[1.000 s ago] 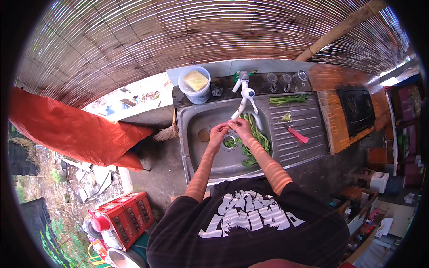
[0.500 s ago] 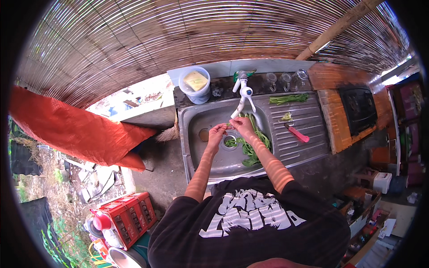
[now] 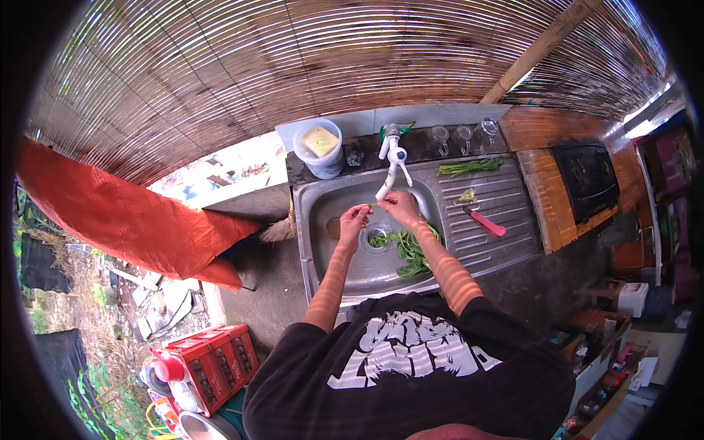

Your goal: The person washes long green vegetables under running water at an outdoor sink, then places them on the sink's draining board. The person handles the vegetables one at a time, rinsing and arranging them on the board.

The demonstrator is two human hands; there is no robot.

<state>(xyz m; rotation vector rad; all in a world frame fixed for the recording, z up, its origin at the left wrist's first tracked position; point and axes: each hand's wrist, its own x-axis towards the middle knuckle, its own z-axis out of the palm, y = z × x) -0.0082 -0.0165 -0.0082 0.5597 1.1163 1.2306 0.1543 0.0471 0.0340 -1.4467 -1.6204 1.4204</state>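
Observation:
Both of my hands are over the steel sink basin (image 3: 334,275), close below the white tap (image 3: 396,155). My left hand (image 3: 356,218) is closed, fingertips pinching one end of a small green vegetable stem (image 3: 372,208). My right hand (image 3: 400,208) pinches the same stem from the other side; its fingers partly hide it. Below my right forearm lies a heap of leafy greens (image 3: 413,254) along the basin's right side, partly covered by that arm. Some torn leaves (image 3: 378,240) sit at the drain.
On the ribbed drainboard (image 3: 469,246) lie a bundle of green stems (image 3: 471,167), a small pale-green scrap (image 3: 467,196) and a pink-handled knife (image 3: 485,222). Behind the sink stand a clear plastic bucket (image 3: 320,158) and several glass mugs (image 3: 463,138). A red crate (image 3: 216,364) stands at lower left.
My hands stay close together below the tap, with the right hand shifted slightly. More of the leaves at the drain shows, and the greens under my right arm lie a little differently.

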